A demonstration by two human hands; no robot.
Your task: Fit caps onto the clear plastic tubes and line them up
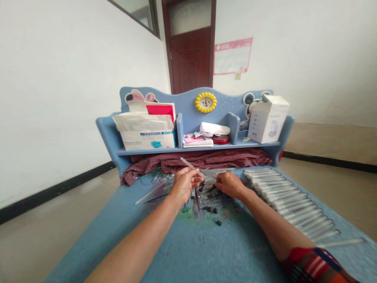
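My left hand point(187, 181) is closed on a thin translucent tube point(189, 162), which slants up and to the left from its fingers. To the right, my right hand point(230, 184) is low over the small parts with its fingers curled in; what it holds, if anything, is too small to make out. Between and below the hands lie small black pieces point(209, 209) and thin strips on the blue desk point(176, 251). One black piece point(218, 223) lies apart, nearer the front. Many clear tubes with dark tips point(290, 202) lie in a row beside my right forearm.
Behind the hands, a checked cloth point(206, 158) is bunched under the shelf point(194, 148). On the shelf stand a mask box point(149, 139), a stack of papers point(198, 142), a red round tin point(220, 140) and a white box point(268, 120).
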